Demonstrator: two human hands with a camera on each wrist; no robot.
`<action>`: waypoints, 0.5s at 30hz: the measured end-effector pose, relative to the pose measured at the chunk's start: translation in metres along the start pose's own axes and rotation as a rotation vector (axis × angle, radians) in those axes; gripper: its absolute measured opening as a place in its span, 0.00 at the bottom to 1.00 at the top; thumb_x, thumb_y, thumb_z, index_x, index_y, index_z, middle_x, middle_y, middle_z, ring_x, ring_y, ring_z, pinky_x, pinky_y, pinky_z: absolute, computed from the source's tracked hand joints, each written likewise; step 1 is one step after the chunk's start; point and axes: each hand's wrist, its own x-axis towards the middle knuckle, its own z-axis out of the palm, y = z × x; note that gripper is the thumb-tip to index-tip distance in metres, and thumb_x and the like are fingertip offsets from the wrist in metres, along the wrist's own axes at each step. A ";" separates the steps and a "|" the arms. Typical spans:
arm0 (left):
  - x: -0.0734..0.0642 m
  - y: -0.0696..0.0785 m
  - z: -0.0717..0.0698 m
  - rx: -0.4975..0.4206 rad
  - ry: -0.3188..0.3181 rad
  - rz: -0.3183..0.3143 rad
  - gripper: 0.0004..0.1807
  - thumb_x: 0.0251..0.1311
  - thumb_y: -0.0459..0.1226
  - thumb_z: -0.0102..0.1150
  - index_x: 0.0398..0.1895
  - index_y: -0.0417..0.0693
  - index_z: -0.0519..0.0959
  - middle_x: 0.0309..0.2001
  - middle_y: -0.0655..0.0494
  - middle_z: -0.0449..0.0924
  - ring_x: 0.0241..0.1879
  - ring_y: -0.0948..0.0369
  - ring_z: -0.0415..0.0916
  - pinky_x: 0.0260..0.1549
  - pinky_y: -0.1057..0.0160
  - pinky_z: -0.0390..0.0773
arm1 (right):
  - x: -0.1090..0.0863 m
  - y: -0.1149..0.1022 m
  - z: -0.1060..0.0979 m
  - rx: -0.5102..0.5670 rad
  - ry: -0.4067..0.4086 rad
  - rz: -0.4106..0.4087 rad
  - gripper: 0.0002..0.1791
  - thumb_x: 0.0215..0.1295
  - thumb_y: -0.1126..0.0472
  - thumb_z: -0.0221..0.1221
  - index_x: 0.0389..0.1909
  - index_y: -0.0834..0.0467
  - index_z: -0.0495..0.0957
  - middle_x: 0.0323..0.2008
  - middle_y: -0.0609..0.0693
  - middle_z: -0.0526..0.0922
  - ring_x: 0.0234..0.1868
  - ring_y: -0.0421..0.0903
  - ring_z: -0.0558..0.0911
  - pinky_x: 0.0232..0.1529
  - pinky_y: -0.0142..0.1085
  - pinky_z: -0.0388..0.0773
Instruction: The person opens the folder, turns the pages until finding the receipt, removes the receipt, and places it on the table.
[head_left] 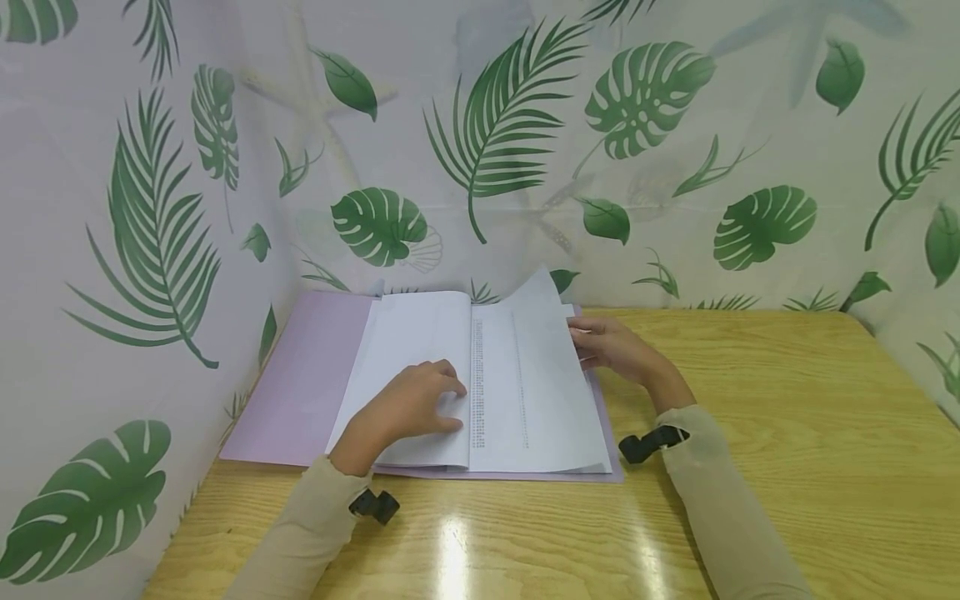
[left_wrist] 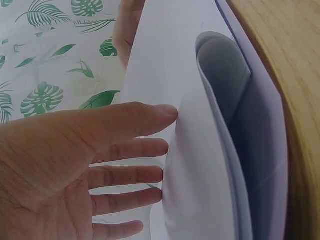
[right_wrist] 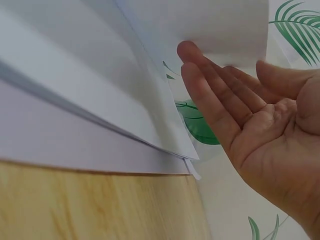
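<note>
A purple folder [head_left: 298,375] lies spread out with a stack of white pages in it. My left hand [head_left: 412,402] rests over the left page [head_left: 427,325] near the fold, its thumb and fingers spread apart. In the left wrist view, the thumb and fingertips of that hand [left_wrist: 60,170] come right up to the paper. On the right, a printed page [head_left: 551,375] is lifted, its top corner curling up. My right hand [head_left: 618,348] stands at that page's right edge with its fingertips behind the sheet. The right wrist view shows those fingers [right_wrist: 205,100] extended against the raised sheet [right_wrist: 225,25].
The folder lies on a yellow wood-grain table [head_left: 772,433], near its back left. A pale cloth with green leaf prints [head_left: 525,167] hangs behind the table and along its left side. Black wrist straps [head_left: 652,443] circle both sleeves.
</note>
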 end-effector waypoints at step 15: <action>0.000 0.001 0.000 -0.002 0.008 0.004 0.22 0.55 0.44 0.76 0.52 0.45 0.86 0.55 0.49 0.82 0.54 0.49 0.79 0.58 0.51 0.79 | 0.010 0.009 0.009 -0.078 -0.011 -0.049 0.36 0.70 0.55 0.65 0.75 0.59 0.66 0.70 0.63 0.74 0.67 0.57 0.79 0.61 0.43 0.82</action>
